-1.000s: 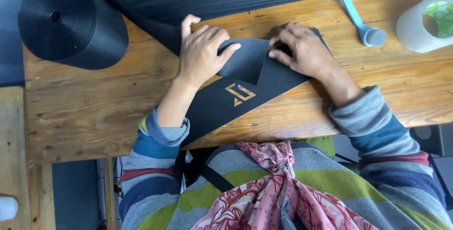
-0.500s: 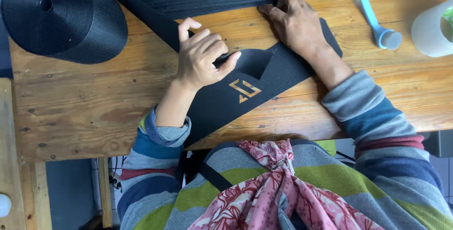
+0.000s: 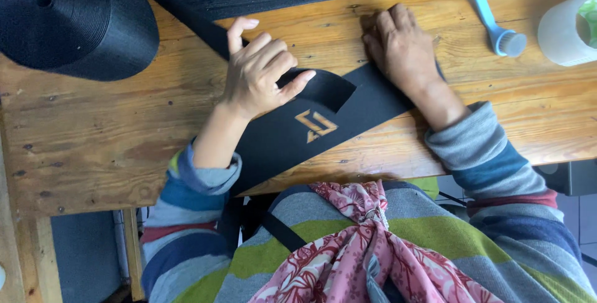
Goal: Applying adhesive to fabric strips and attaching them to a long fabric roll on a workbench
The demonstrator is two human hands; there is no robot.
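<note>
Black card sleeve (image 3: 292, 132) w/ gold emblem & curved cut-out lay flat, diagonal, on wooden table (image 3: 93, 135) near its front edge. Left hand (image 3: 258, 69) rested on its upper edge, fingers loosely spread, nothing clamped. Right hand (image 3: 404, 48) pressed flat on sleeve's far end.

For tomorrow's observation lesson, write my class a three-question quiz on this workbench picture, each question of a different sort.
1. True or false: both hands press on the black card sheet.
2. What lies nearest the right hand: (a) blue brush, (b) black webbing roll, (c) white tape roll?
3. What colour is the emblem on the sheet?

Key: 1 true; 2 a; 3 gold, on black.
</note>
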